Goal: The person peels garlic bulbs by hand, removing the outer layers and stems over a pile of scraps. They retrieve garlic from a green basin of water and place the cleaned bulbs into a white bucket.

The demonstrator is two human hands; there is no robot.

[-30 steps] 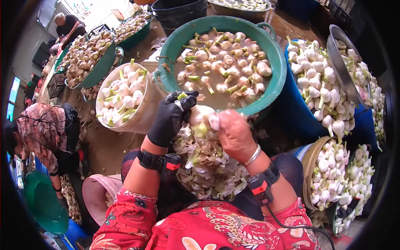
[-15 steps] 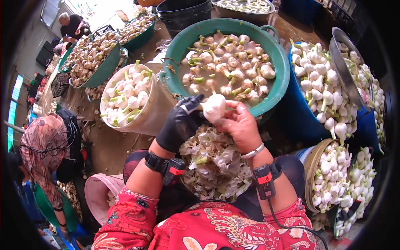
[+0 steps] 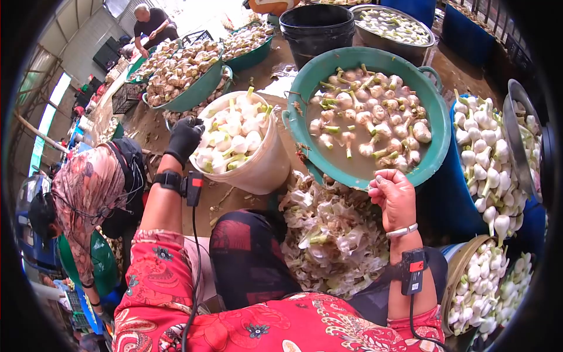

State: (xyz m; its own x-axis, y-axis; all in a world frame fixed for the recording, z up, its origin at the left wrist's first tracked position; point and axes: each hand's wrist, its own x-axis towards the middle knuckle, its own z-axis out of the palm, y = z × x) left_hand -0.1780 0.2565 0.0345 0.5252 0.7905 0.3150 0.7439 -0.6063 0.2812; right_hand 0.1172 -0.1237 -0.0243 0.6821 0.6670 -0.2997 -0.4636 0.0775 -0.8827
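Observation:
My left hand [image 3: 186,137], in a black glove, is at the left rim of a white bucket [image 3: 265,170] of peeled garlic bulbs [image 3: 237,126]. Its fingers are curled, and what they may hold is hidden. Bare and pinched closed, my right hand [image 3: 394,196] is just below the near rim of a green basin [image 3: 441,154]; anything between its fingertips is too small to name. Garlic bulbs [image 3: 381,111] float in the basin's cloudy water. Beneath my right hand lies a heap of garlic skins [image 3: 328,240].
Blue [image 3: 454,188] and cream [image 3: 460,264] tubs of white garlic stand at the right. A black bucket [image 3: 316,35] and metal bowl [image 3: 396,29] are behind the basin. One person bends at the left [image 3: 97,182]; another sits at the back left [image 3: 153,26].
My left hand has moved left from above the skins to the white bucket, apart from my right hand. The white bulb between both hands is gone from there. The view has shifted left.

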